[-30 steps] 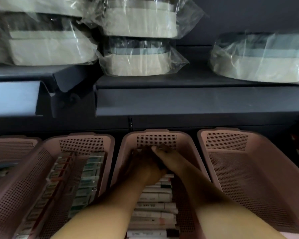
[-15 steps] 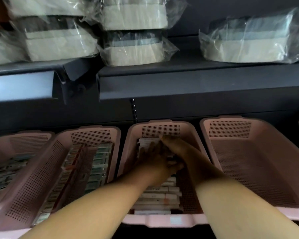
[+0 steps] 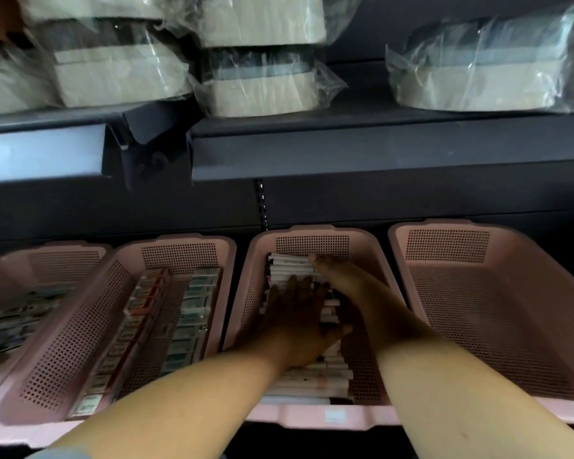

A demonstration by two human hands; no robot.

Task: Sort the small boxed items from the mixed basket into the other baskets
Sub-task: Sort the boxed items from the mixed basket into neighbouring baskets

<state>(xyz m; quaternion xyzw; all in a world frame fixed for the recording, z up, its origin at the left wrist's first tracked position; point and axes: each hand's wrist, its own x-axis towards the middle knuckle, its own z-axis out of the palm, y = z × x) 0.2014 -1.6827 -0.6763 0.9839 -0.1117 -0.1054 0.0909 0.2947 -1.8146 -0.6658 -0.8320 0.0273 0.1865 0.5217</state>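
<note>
In the pink perforated plastic basket (image 3: pixel 312 420), second from right, the left hand (image 3: pixel 299 326) lies flat, fingers spread, on the row of small white boxes (image 3: pixel 289 265). The right hand (image 3: pixel 348 286) reaches farther along the row; its grip cannot be told. Plastic-wrapped beige bundles (image 3: pixel 259 91) sit beyond.

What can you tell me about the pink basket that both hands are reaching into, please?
The pink basket looks like moulded plastic, rectangular with rounded corners, a thick rim and perforated walls and floor. It sits under the dark shelf, third from the left of four like baskets. A row of small boxes, mostly white, runs along its length. The left hand lies flat on them; the right hand reaches to the far end.
</note>
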